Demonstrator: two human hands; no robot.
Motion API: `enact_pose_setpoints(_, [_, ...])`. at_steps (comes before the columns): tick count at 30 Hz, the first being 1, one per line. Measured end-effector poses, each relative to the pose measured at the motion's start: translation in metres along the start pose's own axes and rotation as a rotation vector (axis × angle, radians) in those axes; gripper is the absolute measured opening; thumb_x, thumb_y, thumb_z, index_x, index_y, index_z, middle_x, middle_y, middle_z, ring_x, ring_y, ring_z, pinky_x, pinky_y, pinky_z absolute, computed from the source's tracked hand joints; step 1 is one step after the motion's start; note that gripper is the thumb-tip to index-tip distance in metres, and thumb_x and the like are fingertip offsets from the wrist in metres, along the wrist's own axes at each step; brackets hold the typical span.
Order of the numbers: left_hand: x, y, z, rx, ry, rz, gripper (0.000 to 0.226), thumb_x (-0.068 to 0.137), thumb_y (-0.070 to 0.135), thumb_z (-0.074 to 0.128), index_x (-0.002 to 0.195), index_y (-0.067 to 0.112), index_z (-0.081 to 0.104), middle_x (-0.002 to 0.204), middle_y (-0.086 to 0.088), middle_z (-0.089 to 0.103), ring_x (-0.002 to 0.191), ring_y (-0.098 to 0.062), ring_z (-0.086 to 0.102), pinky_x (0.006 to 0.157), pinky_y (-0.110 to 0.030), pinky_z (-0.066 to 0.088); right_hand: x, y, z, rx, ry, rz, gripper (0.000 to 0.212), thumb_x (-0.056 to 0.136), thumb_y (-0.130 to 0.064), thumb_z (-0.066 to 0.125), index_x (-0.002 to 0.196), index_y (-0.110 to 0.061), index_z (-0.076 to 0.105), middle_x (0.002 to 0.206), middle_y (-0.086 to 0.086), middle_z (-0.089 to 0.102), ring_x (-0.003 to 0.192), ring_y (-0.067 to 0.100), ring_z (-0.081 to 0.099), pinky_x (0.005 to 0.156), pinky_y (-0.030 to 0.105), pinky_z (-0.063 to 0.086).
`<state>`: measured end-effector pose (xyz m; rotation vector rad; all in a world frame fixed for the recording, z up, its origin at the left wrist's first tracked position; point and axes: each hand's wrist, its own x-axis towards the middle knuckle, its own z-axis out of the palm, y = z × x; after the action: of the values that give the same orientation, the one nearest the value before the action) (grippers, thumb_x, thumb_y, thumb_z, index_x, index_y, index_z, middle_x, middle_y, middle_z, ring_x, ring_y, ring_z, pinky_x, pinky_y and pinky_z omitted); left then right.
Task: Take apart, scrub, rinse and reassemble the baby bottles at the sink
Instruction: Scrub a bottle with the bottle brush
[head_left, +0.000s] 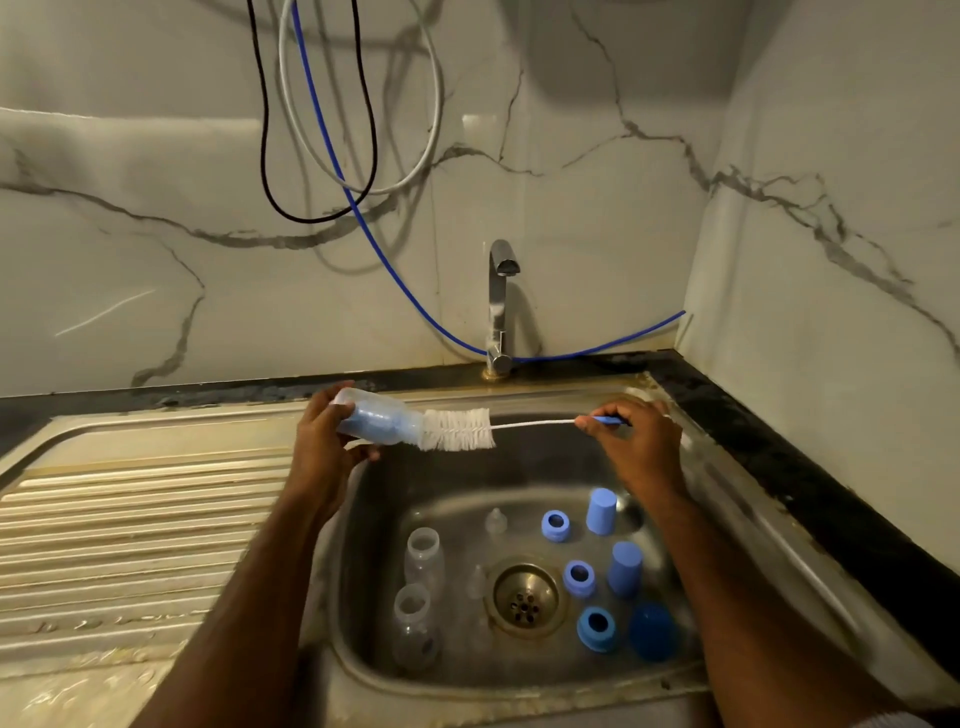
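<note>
Head view: steel sink (737, 525), ribbed drainboard (130, 525), veined marble walls (156, 208).

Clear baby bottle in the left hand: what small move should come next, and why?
Probably push the white bristle brush deeper into the clear baby bottle. The left hand holds the bottle sideways over the steel sink, while the right hand pinches the brush's blue handle end; most of the bristles are outside the bottle's mouth.
</note>
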<state>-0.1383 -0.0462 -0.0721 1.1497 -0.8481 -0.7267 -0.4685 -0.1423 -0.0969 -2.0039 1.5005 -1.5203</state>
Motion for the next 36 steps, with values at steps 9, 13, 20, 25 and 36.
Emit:
enact_pose_setpoints(9, [0.000,0.003,-0.016,0.153,0.192,0.058,0.043,0.093,0.055,0.063,0.105,0.014,0.067,0.093,-0.022,0.066,0.062,-0.023,0.058,0.046,-0.026,0.044,0.002,-0.001,-0.002,0.038,-0.055,-0.040,0.020,0.072,-0.030,0.089,0.076,-0.029,0.069,0.079,-0.015,0.066,0.089,0.002,0.060,0.084,0.013,0.044])
enact_pose_setpoints(13, [-0.005,0.009,-0.007,0.257,0.224,0.098,0.049,0.086,0.057,0.069,0.110,0.015,0.069,0.089,-0.017,0.067,0.061,-0.023,0.056,0.048,-0.029,0.046,0.005,0.001,-0.008,0.043,0.016,-0.040,0.020,0.070,-0.026,0.090,0.077,-0.023,0.072,0.079,-0.010,0.067,0.088,0.010,0.059,0.082,0.029,0.050])
enact_pose_setpoints(20, [-0.007,0.003,-0.002,0.364,0.200,0.021,0.073,0.077,0.079,0.058,0.114,0.016,0.063,0.104,-0.011,0.067,0.083,-0.026,0.064,0.060,-0.033,0.052,0.004,-0.001,0.003,0.091,-0.018,-0.029,0.019,0.070,-0.024,0.090,0.079,-0.022,0.073,0.080,-0.009,0.069,0.089,0.019,0.063,0.081,0.038,0.054])
enact_pose_setpoints(25, [-0.009,0.008,0.002,0.184,-0.028,0.007,0.040,0.107,0.039,0.042,0.145,0.028,0.047,0.124,-0.005,0.059,0.095,-0.026,0.061,0.062,-0.028,0.048,0.007,0.021,-0.007,0.137,-0.059,0.121,0.017,0.072,-0.029,0.089,0.079,-0.026,0.073,0.082,-0.008,0.072,0.089,0.018,0.067,0.083,0.041,0.058])
enact_pose_setpoints(36, [0.000,0.011,-0.016,0.344,0.268,0.001,0.068,0.082,0.075,0.057,0.083,0.008,0.069,0.072,-0.009,0.064,0.061,-0.022,0.057,0.057,-0.030,0.045,0.004,0.004,-0.011,0.237,-0.152,0.067,0.017,0.072,-0.008,0.088,0.078,-0.015,0.073,0.078,-0.002,0.073,0.078,0.014,0.070,0.076,0.027,0.056])
